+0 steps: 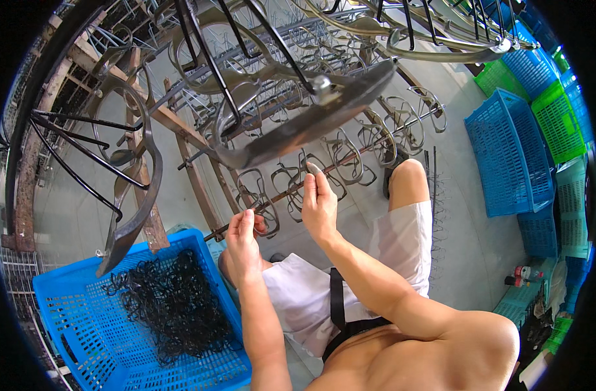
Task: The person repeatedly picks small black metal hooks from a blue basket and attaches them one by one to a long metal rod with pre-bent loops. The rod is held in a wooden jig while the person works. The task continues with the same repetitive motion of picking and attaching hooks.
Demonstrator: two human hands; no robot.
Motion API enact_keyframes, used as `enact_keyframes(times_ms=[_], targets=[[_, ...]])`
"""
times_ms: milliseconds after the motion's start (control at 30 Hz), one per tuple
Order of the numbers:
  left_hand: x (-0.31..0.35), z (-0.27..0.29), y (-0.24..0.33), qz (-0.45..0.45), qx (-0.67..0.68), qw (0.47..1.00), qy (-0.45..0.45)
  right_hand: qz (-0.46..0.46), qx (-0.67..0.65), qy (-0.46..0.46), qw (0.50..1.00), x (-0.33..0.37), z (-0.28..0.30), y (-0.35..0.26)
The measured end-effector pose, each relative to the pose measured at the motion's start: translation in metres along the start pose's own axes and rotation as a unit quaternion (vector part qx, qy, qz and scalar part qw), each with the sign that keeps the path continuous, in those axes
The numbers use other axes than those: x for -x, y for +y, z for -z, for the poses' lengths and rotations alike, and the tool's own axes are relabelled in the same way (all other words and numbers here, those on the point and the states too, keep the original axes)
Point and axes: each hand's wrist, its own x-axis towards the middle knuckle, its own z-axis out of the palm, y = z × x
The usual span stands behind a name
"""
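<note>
My left hand [244, 244] is raised beside the near end of a brown rod, its fingers curled in a pinch; anything between them is too small to make out. My right hand [321, 207] is further right, thumb and fingers drawn together near the same rod, with a greyish spot at the fingertips that I cannot identify. Along the rod hang several looped grey metal frames [345, 159], just beyond both hands. A large curved grey metal piece [311, 124] hangs close above, with black wire hooks [203, 62] around it.
A blue plastic basket [99, 345] at the lower left holds a tangled heap of thin black loops [174, 303]. Wooden rack bars [197, 179] stand behind, carrying more hanging metal frames. Blue crates [506, 153] and green crates [558, 120] are stacked along the right.
</note>
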Motion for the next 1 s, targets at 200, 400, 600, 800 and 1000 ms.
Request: enact_keyframes(times_ms=[200, 400, 600, 800, 1000], targets=[[0.0025, 0.0017, -0.0006, 0.003, 0.014, 1.0, -0.01, 0.019, 0.049, -0.045, 0.998, 0.0063, -0.0028, -0.0046], [0.0026, 0.0004, -0.0023, 0.003, 0.019, 1.0, -0.013, 0.025, 0.045, -0.051, 0.997, 0.0054, -0.0041, -0.0046], [0.0027, 0.0014, -0.0038, 0.003, 0.016, 1.0, -0.01, 0.021, 0.03, -0.067, 0.997, 0.0047, -0.0019, -0.0083], [0.0025, -0.0004, -0.0044, 0.0, 0.023, 1.0, -0.007, 0.001, 0.015, -0.08, 0.997, 0.0038, 0.0024, -0.0074], [0.0004, -0.0036, -0.0042, -0.011, 0.021, 1.0, -0.003, 0.005, 0.001, -0.086, 0.996, 0.0038, -0.001, -0.0044]])
